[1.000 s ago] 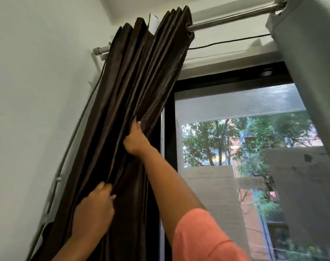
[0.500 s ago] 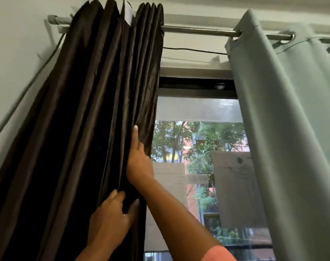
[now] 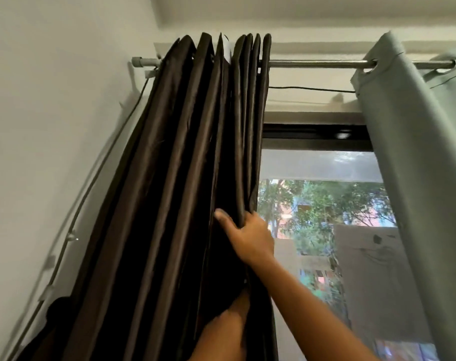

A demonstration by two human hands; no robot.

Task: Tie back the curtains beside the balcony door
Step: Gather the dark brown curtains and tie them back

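A dark brown curtain (image 3: 175, 183) hangs bunched in folds at the left end of a metal rod (image 3: 312, 64). My right hand (image 3: 247, 234) grips its rightmost folds, thumb in front and fingers wrapped behind the edge. My left hand (image 3: 232, 321) is lower, pushed in among the folds; its fingers are hidden by the cloth. A pale green curtain (image 3: 417, 178) hangs from the same rod at the right. No tie-back is visible.
The balcony door glass (image 3: 320, 204) with a black frame shows trees and buildings outside, with paper sheets (image 3: 370, 277) stuck on it. A grey cable (image 3: 91, 183) runs down the white wall at the left. A thin black wire (image 3: 310, 89) crosses under the rod.
My right hand has turned from lying flat on the folds to gripping the curtain's right edge. My left hand has slid deeper into the folds. The view shifted slightly to the left.
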